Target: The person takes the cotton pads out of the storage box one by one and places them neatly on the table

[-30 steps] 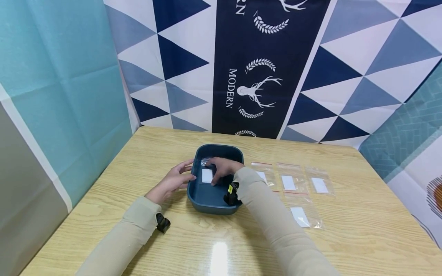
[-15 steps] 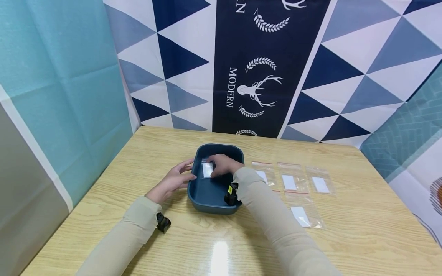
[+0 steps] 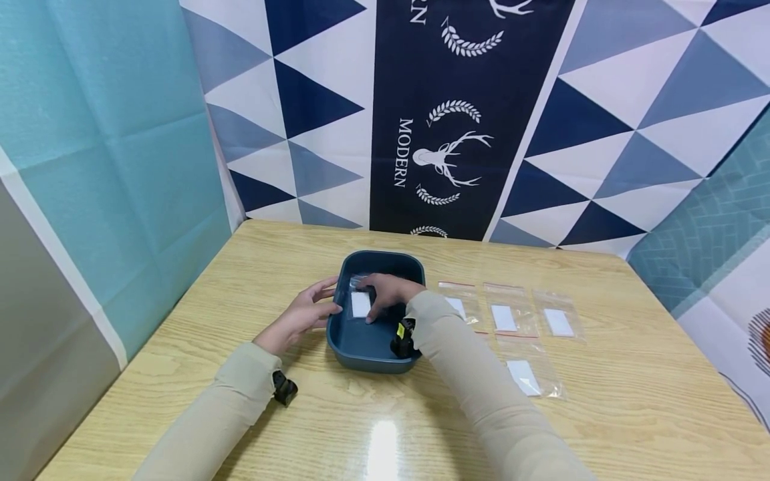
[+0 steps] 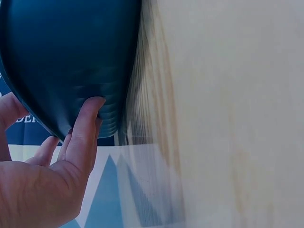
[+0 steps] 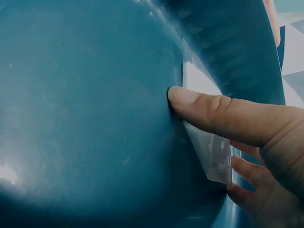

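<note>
A dark blue bin [image 3: 363,361] stands on the table. My left hand [image 3: 303,314] is at its left side, and in the left wrist view the extended fingers [image 4: 85,123] touch the outer wall. My right hand [image 3: 385,294] reaches inside the bin. There it holds a small clear zip bag [image 5: 213,149] with a white card [image 3: 361,304] at the left wall. The thumb crosses over the bag while the other fingers are at its lower end, in the right wrist view. The right hand hides part of the bag in the head view.
On the table right of the bin lie several clear zip bags with white cards, such as one bag [image 3: 504,317], another bag [image 3: 558,322] and a nearer bag [image 3: 523,377]. The right forearm overlaps some of them. A patterned cloth [image 3: 445,120] hangs behind the table.
The right hand and the bag shifted a little toward the bin's far end half a second ago, then came back nearer. The left hand has stayed in place.
</note>
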A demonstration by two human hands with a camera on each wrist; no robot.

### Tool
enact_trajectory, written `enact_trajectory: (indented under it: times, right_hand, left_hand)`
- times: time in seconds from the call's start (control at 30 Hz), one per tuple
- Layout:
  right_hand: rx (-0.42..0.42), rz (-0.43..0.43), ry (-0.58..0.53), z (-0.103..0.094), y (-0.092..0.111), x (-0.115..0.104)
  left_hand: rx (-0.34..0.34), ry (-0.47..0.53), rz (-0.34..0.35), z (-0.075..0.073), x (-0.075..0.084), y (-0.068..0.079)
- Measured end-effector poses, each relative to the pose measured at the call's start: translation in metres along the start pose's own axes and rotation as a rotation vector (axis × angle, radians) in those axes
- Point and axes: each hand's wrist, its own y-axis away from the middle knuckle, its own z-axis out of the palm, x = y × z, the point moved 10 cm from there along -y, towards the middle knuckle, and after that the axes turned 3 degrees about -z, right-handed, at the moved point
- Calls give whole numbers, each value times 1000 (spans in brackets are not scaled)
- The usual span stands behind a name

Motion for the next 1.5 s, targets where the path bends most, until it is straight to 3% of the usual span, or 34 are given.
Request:
enact_trajectory:
  times: [0.27,0.63,0.9,1.23,1.5]
  right_hand:
    - [33,23,43,-5,1,2]
    - [67,57,-17,-8,1,6]
    - [132,27,49,-16,3,2]
    - [166,-17,-17,-26,4,-1]
    - [173,-67,13,-36,17,-12]
  left_hand:
    - [-1,5,4,1,1,0]
    - [-4,6,-2,1,2,0]
    - [-9,17,1,3,3,0]
    - [12,2,-12,0,0,0]
    - [2,-10,-12,0,0,0]
